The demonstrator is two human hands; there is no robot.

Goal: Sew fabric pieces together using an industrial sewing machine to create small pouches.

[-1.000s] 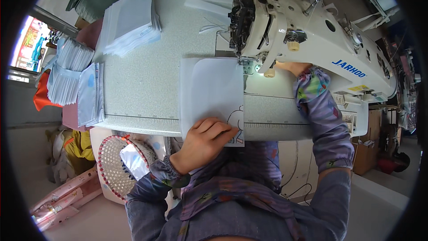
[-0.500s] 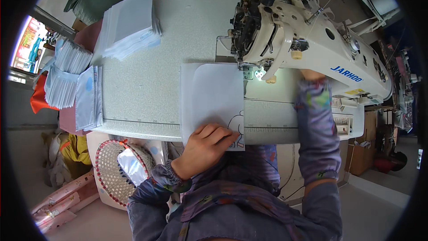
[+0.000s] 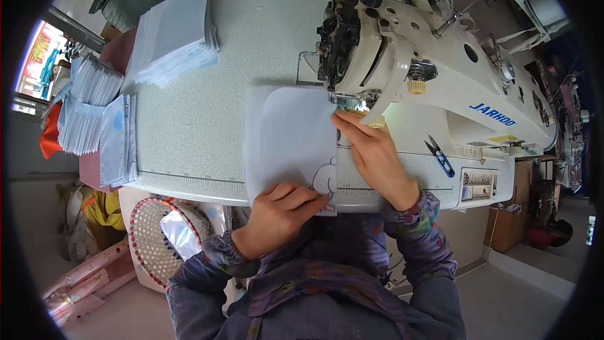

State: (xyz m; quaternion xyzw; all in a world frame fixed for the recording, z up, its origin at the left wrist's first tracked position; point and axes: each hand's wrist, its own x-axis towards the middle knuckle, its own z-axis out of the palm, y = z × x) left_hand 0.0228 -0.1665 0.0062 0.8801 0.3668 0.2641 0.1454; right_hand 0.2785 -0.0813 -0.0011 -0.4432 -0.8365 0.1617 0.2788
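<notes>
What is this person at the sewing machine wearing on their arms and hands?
Both hands are bare: no gloves, and no rings or watch that I can make out. The left hand and right hand come out of long purple-grey sleeves with a small multicoloured print, gathered tight at the wrists by elastic cuffs.

Not much labelling around my bench: blue lettering (image 3: 492, 114) ran along the white machine arm at right, with a small yellow sticker (image 3: 503, 139) just under it. Pink patterned packages (image 3: 82, 280) lay at lower left, and a brown cardboard box (image 3: 503, 230) stood lower right.
</notes>
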